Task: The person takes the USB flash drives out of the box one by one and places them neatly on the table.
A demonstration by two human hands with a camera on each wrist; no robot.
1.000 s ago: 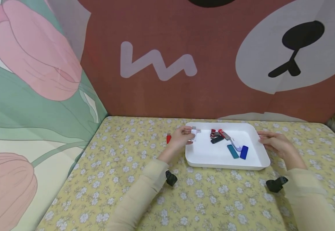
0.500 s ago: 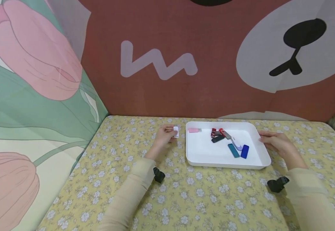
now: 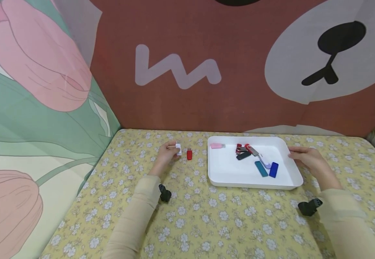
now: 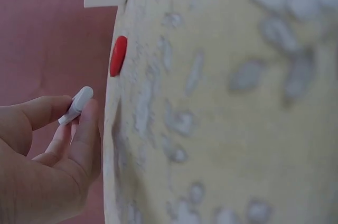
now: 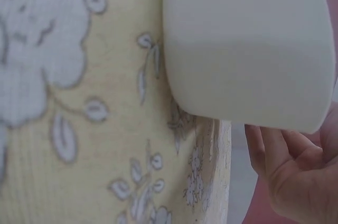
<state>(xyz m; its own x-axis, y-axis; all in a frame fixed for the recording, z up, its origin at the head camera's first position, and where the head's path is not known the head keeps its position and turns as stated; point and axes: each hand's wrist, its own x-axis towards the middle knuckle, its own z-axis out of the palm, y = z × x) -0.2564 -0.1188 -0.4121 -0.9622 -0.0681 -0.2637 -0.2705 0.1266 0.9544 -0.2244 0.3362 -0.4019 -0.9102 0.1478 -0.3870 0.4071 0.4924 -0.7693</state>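
My left hand (image 3: pixel 165 155) pinches a white USB flash drive (image 3: pixel 178 149) between thumb and fingers, just above the cloth and left of a red USB flash drive (image 3: pixel 189 155). The left wrist view shows the white drive's edge (image 4: pixel 77 104) between the fingertips. My right hand (image 3: pixel 311 160) holds the right rim of a white tray (image 3: pixel 229 178), thumb at the rim, fingers against its outer wall. Inside the tray lie a pink USB flash drive (image 3: pixel 217 146), a teal one (image 3: pixel 261 168), a blue one (image 3: pixel 273 169) and a cluster of red, black and lilac ones.
A yellow flowered cloth (image 3: pixel 219 223) covers the table. Behind stands a brown printed backdrop (image 3: pixel 181 111), with a tulip-print panel (image 3: pixel 45 144) on the left. Black camera mounts sit at the left wrist (image 3: pixel 165 194) and right wrist (image 3: pixel 309 207).
My left hand has moved left, out from over the tray and past the red flash drive, carrying the white one. The pink drive now shows in the tray. My right hand stays at the rim.
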